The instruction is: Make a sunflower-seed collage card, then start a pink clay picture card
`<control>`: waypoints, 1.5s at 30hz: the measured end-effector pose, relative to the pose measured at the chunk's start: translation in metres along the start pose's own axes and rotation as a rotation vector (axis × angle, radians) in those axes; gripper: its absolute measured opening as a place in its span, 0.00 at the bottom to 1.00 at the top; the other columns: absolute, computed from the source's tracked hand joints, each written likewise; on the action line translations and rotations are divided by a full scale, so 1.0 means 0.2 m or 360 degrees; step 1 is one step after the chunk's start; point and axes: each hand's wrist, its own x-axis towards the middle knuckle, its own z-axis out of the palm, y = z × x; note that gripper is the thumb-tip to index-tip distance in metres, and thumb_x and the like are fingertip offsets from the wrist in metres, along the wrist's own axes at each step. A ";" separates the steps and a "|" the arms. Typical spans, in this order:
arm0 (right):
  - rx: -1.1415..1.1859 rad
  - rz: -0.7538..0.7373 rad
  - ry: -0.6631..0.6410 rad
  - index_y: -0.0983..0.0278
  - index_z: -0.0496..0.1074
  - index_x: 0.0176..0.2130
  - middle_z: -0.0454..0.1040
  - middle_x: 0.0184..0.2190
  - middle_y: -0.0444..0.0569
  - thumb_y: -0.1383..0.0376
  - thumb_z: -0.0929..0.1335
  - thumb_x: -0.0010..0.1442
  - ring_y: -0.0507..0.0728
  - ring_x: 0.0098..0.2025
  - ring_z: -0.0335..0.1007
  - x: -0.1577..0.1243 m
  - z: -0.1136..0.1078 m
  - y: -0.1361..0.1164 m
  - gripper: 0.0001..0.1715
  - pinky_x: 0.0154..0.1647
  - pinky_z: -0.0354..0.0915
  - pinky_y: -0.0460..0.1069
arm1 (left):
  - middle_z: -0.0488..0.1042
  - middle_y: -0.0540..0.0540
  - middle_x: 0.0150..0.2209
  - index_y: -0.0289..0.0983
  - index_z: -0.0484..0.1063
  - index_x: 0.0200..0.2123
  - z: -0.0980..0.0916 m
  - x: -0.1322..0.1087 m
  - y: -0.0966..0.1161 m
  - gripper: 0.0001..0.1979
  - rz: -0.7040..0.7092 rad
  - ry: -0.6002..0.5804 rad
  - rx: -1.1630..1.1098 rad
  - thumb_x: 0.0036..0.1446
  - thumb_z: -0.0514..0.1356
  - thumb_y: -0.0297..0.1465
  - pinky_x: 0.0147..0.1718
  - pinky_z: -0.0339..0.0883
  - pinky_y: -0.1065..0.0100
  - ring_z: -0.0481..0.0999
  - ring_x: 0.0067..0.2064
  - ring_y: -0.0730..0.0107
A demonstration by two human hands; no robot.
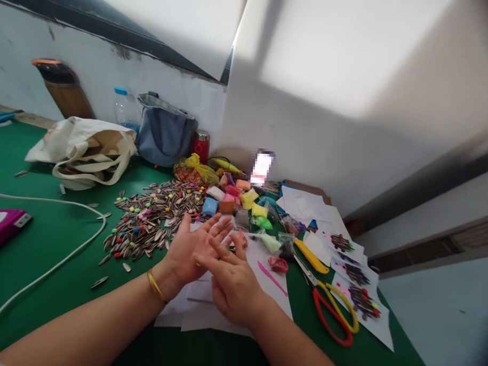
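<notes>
My left hand (185, 250) is held palm up over the white paper sheets (171, 311), its fingers spread and a gold bangle (157, 287) at the wrist. Across that palm reaches my right hand (238, 289), palm down, fingers stretched out and the fingertips touching the left palm. Whether something tiny lies under those fingertips I cannot make out. Just beyond both hands are several packets of coloured modelling clay (227, 206) and a pile of sunflower seeds (142, 233) mixed with small coloured beads. A pink modelling tool (272, 278) rests on the paper, right of my right hand.
Scissors (331, 309) with red and yellow handles and a yellow cutter (311, 256) lie on the right. Decorated paper sheets (383, 329) line the right edge. Behind are a lit phone (262, 167), a blue bag (165, 132) and a white bag (57, 142). A white cable (71, 249) crosses the left.
</notes>
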 end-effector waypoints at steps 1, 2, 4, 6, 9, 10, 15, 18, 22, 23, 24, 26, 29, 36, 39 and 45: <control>-0.0010 0.0003 -0.0002 0.63 0.63 0.60 0.71 0.58 0.52 0.72 0.60 0.59 0.57 0.69 0.50 0.00 0.01 0.01 0.30 0.71 0.29 0.63 | 0.71 0.33 0.55 0.35 0.67 0.53 -0.01 0.00 0.00 0.36 -0.0009 0.0015 0.0006 0.61 0.44 0.58 0.54 0.70 0.51 0.71 0.58 0.51; -0.0023 0.0022 0.0011 0.63 0.62 0.61 0.70 0.59 0.53 0.73 0.60 0.59 0.57 0.69 0.50 0.00 0.01 0.01 0.30 0.71 0.29 0.64 | 0.71 0.33 0.55 0.35 0.67 0.53 -0.01 0.00 0.00 0.36 -0.0021 0.0012 0.0013 0.61 0.44 0.58 0.53 0.70 0.51 0.71 0.58 0.51; -0.0039 0.0075 0.0064 0.63 0.62 0.61 0.70 0.59 0.53 0.73 0.60 0.60 0.57 0.69 0.50 -0.01 0.02 0.03 0.30 0.71 0.31 0.64 | 0.71 0.34 0.56 0.35 0.67 0.53 -0.03 0.00 0.01 0.35 -0.0044 -0.0025 0.0020 0.62 0.43 0.58 0.53 0.70 0.52 0.71 0.59 0.52; -0.0041 0.0100 0.0114 0.63 0.62 0.61 0.71 0.59 0.52 0.71 0.60 0.62 0.57 0.69 0.52 -0.02 0.03 0.05 0.28 0.71 0.33 0.64 | 0.71 0.34 0.56 0.35 0.67 0.53 -0.04 0.01 0.01 0.35 -0.0053 -0.0070 0.0020 0.62 0.43 0.57 0.53 0.70 0.53 0.70 0.59 0.53; -0.0034 0.0115 0.0182 0.60 0.67 0.57 0.77 0.52 0.49 0.67 0.63 0.65 0.57 0.65 0.59 -0.02 0.05 0.05 0.21 0.71 0.37 0.63 | 0.71 0.34 0.56 0.35 0.67 0.52 -0.05 0.01 0.00 0.34 -0.0028 -0.0083 0.0006 0.62 0.44 0.57 0.54 0.69 0.53 0.70 0.59 0.53; -0.0026 0.0129 0.0212 0.58 0.70 0.55 0.79 0.48 0.47 0.66 0.64 0.65 0.57 0.63 0.62 -0.02 0.05 0.05 0.19 0.70 0.40 0.62 | 0.71 0.34 0.55 0.35 0.68 0.51 -0.04 0.01 0.00 0.34 -0.0023 -0.0079 0.0002 0.62 0.43 0.57 0.55 0.69 0.53 0.71 0.58 0.54; 0.0120 0.0189 0.0339 0.57 0.77 0.40 0.80 0.38 0.44 0.62 0.66 0.65 0.57 0.48 0.71 -0.01 0.04 0.06 0.08 0.61 0.57 0.58 | 0.74 0.35 0.51 0.35 0.70 0.47 0.01 -0.01 -0.03 0.31 -0.0034 -0.0062 0.0009 0.63 0.44 0.55 0.55 0.68 0.53 0.73 0.55 0.55; 0.0181 0.0369 0.0415 0.58 0.77 0.40 0.79 0.37 0.47 0.62 0.67 0.65 0.57 0.43 0.71 -0.03 -0.03 0.13 0.08 0.52 0.64 0.56 | 0.73 0.36 0.51 0.35 0.71 0.47 0.03 -0.02 -0.01 0.28 0.0042 -0.0062 0.0141 0.64 0.46 0.52 0.54 0.68 0.53 0.72 0.56 0.54; 0.0153 0.0825 0.0427 0.59 0.78 0.37 0.78 0.38 0.48 0.61 0.69 0.62 0.58 0.42 0.71 -0.09 -0.17 0.26 0.06 0.46 0.65 0.54 | 0.76 0.40 0.45 0.36 0.74 0.43 0.01 0.01 0.03 0.16 0.0272 0.0088 0.0651 0.63 0.56 0.42 0.49 0.68 0.60 0.74 0.50 0.60; 0.0171 0.0899 0.0348 0.59 0.78 0.37 0.78 0.38 0.48 0.62 0.70 0.61 0.58 0.42 0.72 -0.10 -0.19 0.28 0.06 0.45 0.66 0.53 | 0.76 0.42 0.42 0.36 0.75 0.41 0.00 0.01 0.04 0.13 0.0349 0.0137 0.0845 0.60 0.60 0.39 0.47 0.68 0.62 0.74 0.47 0.62; 0.0184 0.0954 0.0249 0.59 0.78 0.38 0.78 0.38 0.47 0.63 0.70 0.61 0.58 0.42 0.72 -0.11 -0.21 0.30 0.06 0.44 0.66 0.52 | 0.76 0.44 0.40 0.36 0.75 0.39 -0.01 0.02 0.04 0.12 0.0422 0.0165 0.1072 0.57 0.63 0.38 0.45 0.67 0.64 0.74 0.44 0.63; 0.0186 0.1012 0.0041 0.59 0.78 0.38 0.78 0.38 0.46 0.64 0.69 0.60 0.57 0.41 0.73 -0.11 -0.24 0.31 0.06 0.42 0.65 0.50 | 0.75 0.46 0.37 0.37 0.76 0.38 -0.04 0.04 0.04 0.12 0.0550 0.0163 0.1539 0.52 0.67 0.37 0.43 0.66 0.65 0.73 0.41 0.64; 0.0135 0.1021 -0.0197 0.60 0.77 0.37 0.79 0.36 0.45 0.66 0.69 0.59 0.56 0.38 0.73 -0.10 -0.23 0.29 0.05 0.38 0.65 0.49 | 0.75 0.46 0.35 0.38 0.78 0.35 -0.07 0.06 0.03 0.11 0.0719 0.0082 0.2153 0.50 0.67 0.38 0.41 0.65 0.63 0.72 0.39 0.61; -0.0080 0.0857 -0.0195 0.59 0.78 0.35 0.79 0.37 0.46 0.67 0.71 0.59 0.58 0.43 0.72 -0.10 -0.17 0.31 0.04 0.46 0.63 0.52 | 0.75 0.45 0.33 0.40 0.79 0.30 -0.13 0.10 0.04 0.08 0.0934 0.0035 0.2578 0.51 0.63 0.38 0.43 0.66 0.59 0.72 0.38 0.57; -0.0053 0.0909 -0.0113 0.59 0.78 0.39 0.79 0.38 0.47 0.68 0.69 0.60 0.58 0.43 0.72 -0.11 -0.15 0.33 0.07 0.45 0.64 0.52 | 0.75 0.45 0.32 0.41 0.79 0.30 -0.14 0.11 0.04 0.08 0.0957 0.0051 0.2531 0.50 0.64 0.38 0.45 0.65 0.58 0.72 0.38 0.56; -0.0002 0.1056 -0.0076 0.60 0.77 0.38 0.80 0.36 0.46 0.66 0.68 0.60 0.57 0.39 0.73 -0.10 -0.09 0.36 0.06 0.41 0.64 0.50 | 0.78 0.44 0.38 0.42 0.80 0.36 -0.17 0.12 0.02 0.10 0.0914 -0.0076 0.2613 0.55 0.61 0.38 0.50 0.63 0.58 0.73 0.44 0.53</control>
